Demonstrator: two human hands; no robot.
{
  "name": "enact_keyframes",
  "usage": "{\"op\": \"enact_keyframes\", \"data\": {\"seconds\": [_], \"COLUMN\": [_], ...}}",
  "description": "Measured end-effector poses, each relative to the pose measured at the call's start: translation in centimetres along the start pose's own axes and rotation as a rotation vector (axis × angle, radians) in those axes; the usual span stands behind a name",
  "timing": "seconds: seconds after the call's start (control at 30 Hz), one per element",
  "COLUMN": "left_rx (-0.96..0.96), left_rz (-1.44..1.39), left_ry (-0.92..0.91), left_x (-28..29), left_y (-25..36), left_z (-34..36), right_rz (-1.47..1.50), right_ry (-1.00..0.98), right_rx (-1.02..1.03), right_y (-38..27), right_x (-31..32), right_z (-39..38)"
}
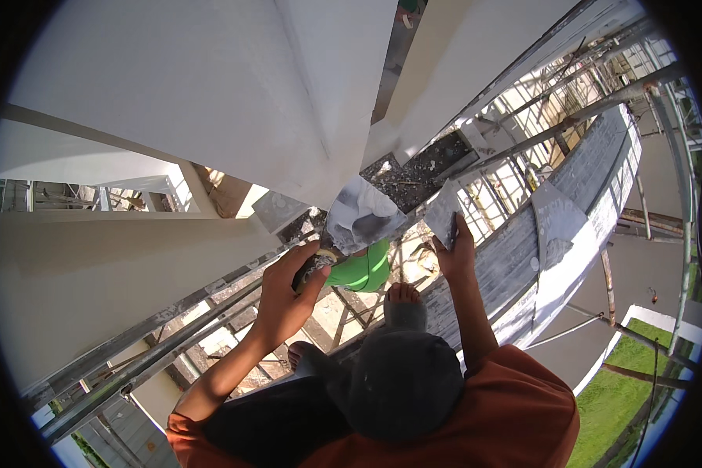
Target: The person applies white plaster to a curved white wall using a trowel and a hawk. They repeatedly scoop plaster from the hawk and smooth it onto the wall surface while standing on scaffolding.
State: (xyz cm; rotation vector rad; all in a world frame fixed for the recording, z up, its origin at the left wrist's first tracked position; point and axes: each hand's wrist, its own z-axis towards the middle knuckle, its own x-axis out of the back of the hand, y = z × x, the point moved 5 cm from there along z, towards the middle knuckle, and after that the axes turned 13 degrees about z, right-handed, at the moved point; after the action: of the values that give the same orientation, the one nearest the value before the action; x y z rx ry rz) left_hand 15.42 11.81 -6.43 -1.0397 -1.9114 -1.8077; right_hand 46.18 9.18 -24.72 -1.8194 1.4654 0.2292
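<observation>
My left hand [285, 288] is wrapped round the handle of a trowel, whose wide blade [364, 214] carries a heap of white plaster. Beside it on the right, my right hand [458, 251] grips a flat grey scraper blade [442, 212] by its lower edge. The two blades are close together but apart. Both lie just below the bottom of a smooth, pale wall corner [320, 117].
A scaffold plank [507, 249] runs up along the right, with a grey sheet [558, 222] bearing a lump of plaster. Metal scaffold pipes [647, 82] surround me. A green rounded thing [363, 271] shows far below. At left is a wall opening [93, 195].
</observation>
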Motion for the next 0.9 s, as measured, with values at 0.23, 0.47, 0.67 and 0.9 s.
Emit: {"op": "enact_keyframes", "data": {"seconds": [0.23, 0.47, 0.67, 0.9], "left_rx": [0.017, -0.106, -0.156, -0.332], "left_rz": [-0.094, -0.155, 0.025, 0.063], "left_ry": [0.071, 0.339, 0.325, 0.322], "left_x": [-1.6, -2.2, -1.5, -1.8], "left_y": [0.0, 1.5, 3.2, 3.4], "left_z": [0.5, 0.8, 0.4, 0.2], "right_rz": [0.075, 0.160, 0.041, 0.151], "right_ry": [-0.572, -0.592, -0.474, -0.711], "right_rx": [-0.032, -0.443, -0.521, -0.416], "right_y": [-1.7, 5.6, 8.1, 6.3], "right_x": [-6.7, -9.0, -10.9, -13.7], "right_z": [-7.2, -9.4, -10.8, -11.0]}}
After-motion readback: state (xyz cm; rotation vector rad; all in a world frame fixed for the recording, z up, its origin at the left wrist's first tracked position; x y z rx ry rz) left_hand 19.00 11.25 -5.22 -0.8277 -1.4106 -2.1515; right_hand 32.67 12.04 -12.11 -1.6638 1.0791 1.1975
